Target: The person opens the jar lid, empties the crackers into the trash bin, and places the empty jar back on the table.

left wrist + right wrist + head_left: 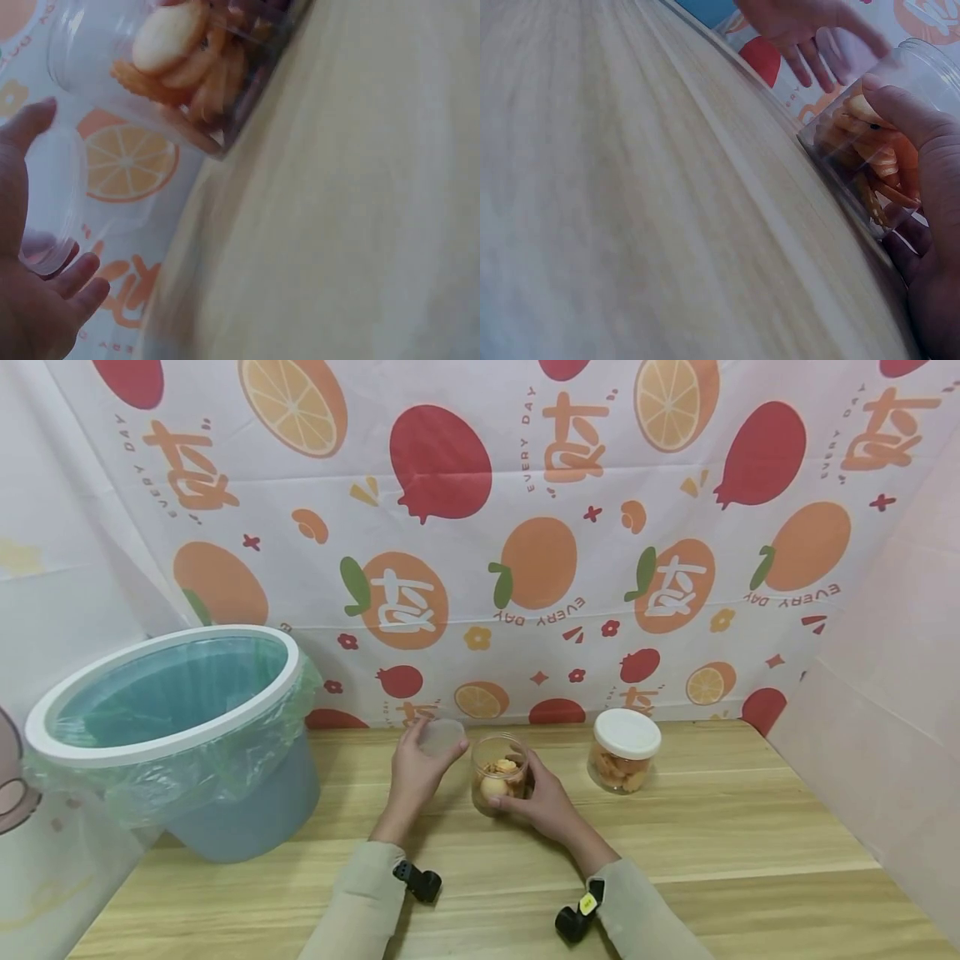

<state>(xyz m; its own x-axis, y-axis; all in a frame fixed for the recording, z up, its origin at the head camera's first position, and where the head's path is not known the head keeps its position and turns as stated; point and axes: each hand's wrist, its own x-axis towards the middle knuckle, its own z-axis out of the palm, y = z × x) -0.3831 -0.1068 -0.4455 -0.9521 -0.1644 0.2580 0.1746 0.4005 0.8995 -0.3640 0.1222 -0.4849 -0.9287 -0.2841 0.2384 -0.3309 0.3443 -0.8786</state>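
My left hand holds a translucent round lid between thumb and fingers, just left of an uncovered clear jar. In the left wrist view the lid stands on edge in the hand, apart from the jar's open mouth. My right hand grips the jar from its right side. Seen from the right wrist, the thumb lies across the jar's wall and the other fingers reach behind it. Orange-brown snack pieces and a pale round one lie inside the jar.
A second jar of similar snacks, with a white lid on, stands to the right near the back edge. At the left is a large blue-grey bin with a white rim and a green plastic liner. Fruit-printed cloth hangs behind the wooden table.
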